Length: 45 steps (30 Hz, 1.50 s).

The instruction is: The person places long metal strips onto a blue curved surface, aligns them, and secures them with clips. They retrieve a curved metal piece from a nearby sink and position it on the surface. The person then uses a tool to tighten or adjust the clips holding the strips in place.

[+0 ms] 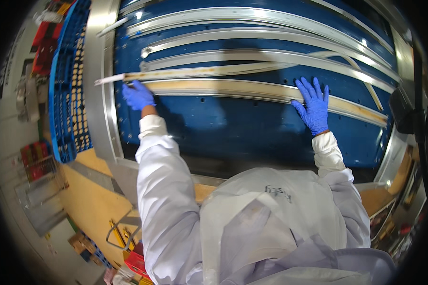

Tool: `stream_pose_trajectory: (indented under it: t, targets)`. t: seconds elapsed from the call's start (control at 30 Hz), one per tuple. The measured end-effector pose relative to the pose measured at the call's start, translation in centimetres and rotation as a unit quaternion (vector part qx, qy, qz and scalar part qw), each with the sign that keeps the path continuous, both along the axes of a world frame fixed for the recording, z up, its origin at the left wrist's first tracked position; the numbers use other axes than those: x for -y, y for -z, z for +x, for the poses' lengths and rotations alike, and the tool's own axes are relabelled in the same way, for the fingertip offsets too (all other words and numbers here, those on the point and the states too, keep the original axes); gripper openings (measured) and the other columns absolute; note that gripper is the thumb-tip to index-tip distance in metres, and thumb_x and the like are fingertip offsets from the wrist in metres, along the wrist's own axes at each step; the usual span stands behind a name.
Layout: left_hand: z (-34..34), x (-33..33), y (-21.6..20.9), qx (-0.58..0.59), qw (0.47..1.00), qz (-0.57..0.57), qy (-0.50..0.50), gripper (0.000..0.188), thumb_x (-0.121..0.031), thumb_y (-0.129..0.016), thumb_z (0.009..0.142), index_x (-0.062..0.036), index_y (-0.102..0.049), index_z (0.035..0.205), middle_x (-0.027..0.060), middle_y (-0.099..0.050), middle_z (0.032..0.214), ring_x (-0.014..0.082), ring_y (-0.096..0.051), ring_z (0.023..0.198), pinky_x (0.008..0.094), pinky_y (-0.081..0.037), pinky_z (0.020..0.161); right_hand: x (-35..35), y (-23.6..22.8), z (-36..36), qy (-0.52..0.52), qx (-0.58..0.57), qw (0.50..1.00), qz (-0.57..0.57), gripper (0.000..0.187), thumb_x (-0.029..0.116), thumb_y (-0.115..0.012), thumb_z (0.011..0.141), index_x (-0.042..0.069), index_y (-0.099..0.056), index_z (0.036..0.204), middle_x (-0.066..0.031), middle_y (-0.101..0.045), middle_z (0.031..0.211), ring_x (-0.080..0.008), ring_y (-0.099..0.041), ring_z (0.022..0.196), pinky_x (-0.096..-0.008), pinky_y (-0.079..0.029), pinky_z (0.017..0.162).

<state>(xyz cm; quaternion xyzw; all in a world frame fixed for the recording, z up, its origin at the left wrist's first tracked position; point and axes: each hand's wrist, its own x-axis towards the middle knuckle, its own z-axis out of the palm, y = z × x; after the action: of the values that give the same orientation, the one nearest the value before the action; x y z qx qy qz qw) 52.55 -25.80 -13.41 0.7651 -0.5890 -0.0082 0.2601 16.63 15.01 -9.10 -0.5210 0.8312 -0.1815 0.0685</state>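
Observation:
Both my hands wear blue gloves. My left hand (139, 95) is at the left end of the nearest long metal rail (195, 88), its fingers bent and closed about that end, which they partly hide. My right hand (313, 105) lies open on the same rail toward its right part, fingers spread and pointing away from me. A tan, worn-looking surface runs along this rail. Just beyond it, a long thin strip (190, 72) with brownish stains crosses over; its white left end juts past the blue surface, close above my left hand. On the right the strip bends round in a loop.
More metal rails (233, 54) lie side by side across the blue surface (252, 128), which has a metal frame (102, 85). A blue plastic pallet (62, 109) stands at the left. Red crates (45, 47) are beyond it. A dark cylindrical part (402, 110) sits at the right edge.

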Motion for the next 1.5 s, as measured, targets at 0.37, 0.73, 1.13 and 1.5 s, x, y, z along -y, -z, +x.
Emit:
stream_pose_trajectory:
  t: [0.37, 0.73, 1.13, 1.5]
  targets:
    - [2.2, 0.3, 2.0, -0.080, 0.989, -0.079, 0.091, 0.081, -0.050, -0.073, 0.079, 0.0020, -0.047, 0.135, 0.0261, -0.049, 0.134, 0.0393, -0.047, 0.126, 0.0472, -0.038, 0.106, 1.0, 0.6, 0.7, 0.036, -0.021, 0.999, -0.024, 0.052, 0.037, -0.064, 0.089, 0.019, -0.053, 0.137, -0.0082, -0.046, 0.146, -0.0328, -0.040, 0.136, -0.0434, -0.029, 0.114]
    - [3.6, 2.9, 3.0, 0.018, 0.996, 0.032, 0.080, 0.085, -0.068, -0.044, 0.089, 0.0034, -0.048, 0.134, 0.0238, -0.057, 0.126, 0.0421, -0.058, 0.112, 0.0531, -0.046, 0.094, -0.1, 2.8, 0.1, 0.060, -0.046, 0.992, -0.099, 0.057, 0.053, -0.061, 0.084, 0.026, -0.056, 0.134, -0.0050, -0.048, 0.144, -0.0351, -0.032, 0.140, -0.0555, -0.016, 0.117]
    - [-15.4, -20.3, -3.0, 0.190, 0.752, -0.100, 0.623, 0.072, -0.049, -0.060, 0.089, -0.0127, -0.037, 0.147, 0.0189, -0.035, 0.151, 0.0454, -0.023, 0.141, 0.0572, -0.020, 0.113, -26.0, 2.7, -17.5, 0.600, -0.221, 0.744, -0.193, 0.055, 0.042, -0.070, 0.081, 0.006, -0.059, 0.121, -0.0251, -0.049, 0.131, -0.0441, -0.038, 0.127, -0.0515, -0.026, 0.112]
    - [-22.7, -23.0, -1.5, 0.193, 0.769, -0.069, 0.606, 0.082, -0.066, -0.053, 0.086, -0.0165, -0.036, 0.149, 0.0157, -0.040, 0.147, 0.0418, -0.032, 0.136, 0.0552, -0.025, 0.109, -23.9, 6.6, -21.5, 0.462, -0.115, 0.875, -0.086, 0.086, 0.061, -0.054, 0.087, 0.003, -0.032, 0.147, -0.0238, -0.023, 0.155, -0.0452, -0.016, 0.144, -0.0554, -0.008, 0.117]
